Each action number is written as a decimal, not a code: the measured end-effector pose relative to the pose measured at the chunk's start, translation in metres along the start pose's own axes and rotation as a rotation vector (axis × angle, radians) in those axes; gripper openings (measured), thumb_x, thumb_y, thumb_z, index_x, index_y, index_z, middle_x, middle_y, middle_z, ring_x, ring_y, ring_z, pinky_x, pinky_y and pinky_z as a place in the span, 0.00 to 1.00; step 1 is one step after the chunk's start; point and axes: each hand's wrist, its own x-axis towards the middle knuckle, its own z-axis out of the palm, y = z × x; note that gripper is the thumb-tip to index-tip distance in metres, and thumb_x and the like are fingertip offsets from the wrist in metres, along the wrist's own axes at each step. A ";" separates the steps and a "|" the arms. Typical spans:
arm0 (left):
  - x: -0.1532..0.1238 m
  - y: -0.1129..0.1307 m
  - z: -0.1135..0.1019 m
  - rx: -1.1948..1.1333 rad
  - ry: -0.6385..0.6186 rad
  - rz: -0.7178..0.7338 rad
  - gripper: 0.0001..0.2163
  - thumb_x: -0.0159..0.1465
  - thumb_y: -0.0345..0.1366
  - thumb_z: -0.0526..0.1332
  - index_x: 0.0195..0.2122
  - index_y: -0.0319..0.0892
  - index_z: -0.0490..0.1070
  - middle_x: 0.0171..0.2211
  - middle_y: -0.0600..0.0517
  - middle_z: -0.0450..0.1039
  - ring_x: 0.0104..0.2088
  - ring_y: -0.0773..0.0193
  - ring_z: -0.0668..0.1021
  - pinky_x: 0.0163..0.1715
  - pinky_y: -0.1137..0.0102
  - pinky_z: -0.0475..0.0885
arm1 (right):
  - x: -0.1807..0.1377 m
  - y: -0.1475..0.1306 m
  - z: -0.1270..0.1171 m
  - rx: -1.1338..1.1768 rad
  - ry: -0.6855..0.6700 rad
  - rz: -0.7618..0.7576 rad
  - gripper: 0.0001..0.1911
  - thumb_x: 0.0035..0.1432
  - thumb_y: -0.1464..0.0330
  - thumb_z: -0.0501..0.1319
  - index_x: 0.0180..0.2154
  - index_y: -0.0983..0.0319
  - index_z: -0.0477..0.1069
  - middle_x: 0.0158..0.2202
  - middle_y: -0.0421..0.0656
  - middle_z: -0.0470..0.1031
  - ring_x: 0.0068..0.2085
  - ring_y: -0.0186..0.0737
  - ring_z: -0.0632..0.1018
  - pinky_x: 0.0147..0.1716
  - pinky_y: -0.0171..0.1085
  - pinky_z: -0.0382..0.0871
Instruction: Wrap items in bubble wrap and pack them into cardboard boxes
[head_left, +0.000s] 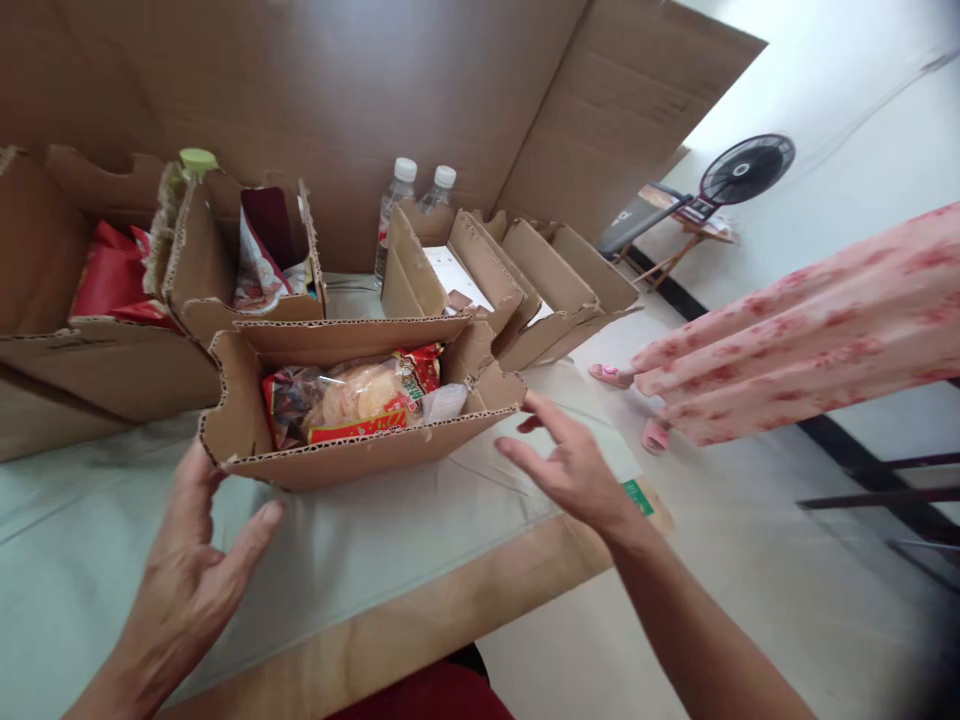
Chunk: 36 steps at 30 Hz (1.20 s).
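A low cardboard tray [352, 452] sits on the table in front of me, holding a clear snack packet [352, 395] with red print and a small white packet [444, 402]. My left hand [196, 560] is open, fingers spread, just at the tray's near left corner. My right hand [574, 465] is open too, fingers stretched toward the tray's right end and close to it. Neither hand holds anything.
More cardboard trays stand behind: one with red packets [112, 280], one with a green-capped bottle [196, 162], others at right [525, 280]. Two water bottles [416, 190] stand against a cardboard wall. A person in pink trousers [810, 330] and a fan [746, 170] are at right.
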 end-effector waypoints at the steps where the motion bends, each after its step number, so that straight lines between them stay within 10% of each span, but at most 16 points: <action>1: 0.000 -0.001 0.007 -0.025 -0.029 -0.029 0.34 0.64 0.45 0.68 0.70 0.53 0.61 0.65 0.46 0.68 0.65 0.46 0.71 0.71 0.43 0.59 | -0.001 0.003 0.019 0.078 -0.018 0.030 0.20 0.64 0.61 0.65 0.56 0.59 0.72 0.51 0.48 0.82 0.46 0.46 0.82 0.41 0.42 0.79; 8: -0.012 0.012 0.048 -0.238 0.001 -0.093 0.32 0.67 0.46 0.65 0.70 0.49 0.58 0.66 0.44 0.66 0.68 0.50 0.68 0.71 0.51 0.59 | -0.017 -0.003 0.071 0.331 0.072 0.227 0.21 0.63 0.51 0.62 0.45 0.62 0.72 0.42 0.51 0.82 0.41 0.51 0.80 0.40 0.47 0.77; 13: -0.067 0.025 0.002 -0.205 0.079 -0.193 0.33 0.62 0.47 0.71 0.67 0.50 0.63 0.65 0.45 0.68 0.70 0.44 0.65 0.74 0.43 0.53 | -0.048 -0.052 0.067 0.386 0.104 0.140 0.19 0.66 0.55 0.63 0.51 0.60 0.73 0.48 0.51 0.81 0.48 0.51 0.80 0.46 0.47 0.78; 17: -0.056 0.048 -0.041 -0.171 0.328 -0.124 0.30 0.59 0.46 0.73 0.62 0.59 0.68 0.61 0.53 0.72 0.67 0.45 0.70 0.73 0.42 0.57 | -0.017 -0.101 0.067 0.393 0.055 -0.104 0.22 0.67 0.55 0.63 0.56 0.60 0.71 0.52 0.50 0.79 0.50 0.50 0.79 0.51 0.48 0.77; 21: -0.029 0.067 -0.020 -0.241 0.232 0.062 0.32 0.60 0.45 0.73 0.64 0.54 0.65 0.62 0.50 0.71 0.64 0.49 0.73 0.70 0.49 0.64 | -0.009 -0.090 0.043 0.387 0.139 -0.029 0.22 0.66 0.51 0.64 0.50 0.60 0.73 0.43 0.47 0.81 0.42 0.46 0.80 0.43 0.44 0.78; 25: -0.057 0.061 0.000 -0.154 0.068 -0.056 0.30 0.60 0.46 0.71 0.62 0.47 0.67 0.59 0.44 0.73 0.64 0.46 0.72 0.69 0.47 0.63 | -0.057 -0.071 0.035 0.350 0.287 0.112 0.19 0.67 0.54 0.64 0.51 0.59 0.72 0.48 0.49 0.81 0.50 0.49 0.81 0.51 0.46 0.76; 31: -0.091 0.039 -0.064 -0.086 0.524 -0.238 0.24 0.56 0.45 0.74 0.53 0.51 0.73 0.46 0.52 0.78 0.50 0.51 0.79 0.61 0.51 0.72 | -0.068 -0.126 0.097 0.508 -0.030 -0.099 0.30 0.66 0.64 0.64 0.67 0.57 0.62 0.66 0.50 0.71 0.66 0.50 0.72 0.66 0.49 0.67; 36: -0.067 0.025 -0.041 -0.177 0.383 -0.173 0.25 0.54 0.45 0.74 0.50 0.46 0.71 0.43 0.52 0.76 0.49 0.53 0.78 0.56 0.59 0.74 | -0.065 -0.103 0.102 0.489 0.083 0.014 0.26 0.63 0.64 0.64 0.62 0.59 0.68 0.60 0.52 0.75 0.59 0.51 0.77 0.59 0.49 0.73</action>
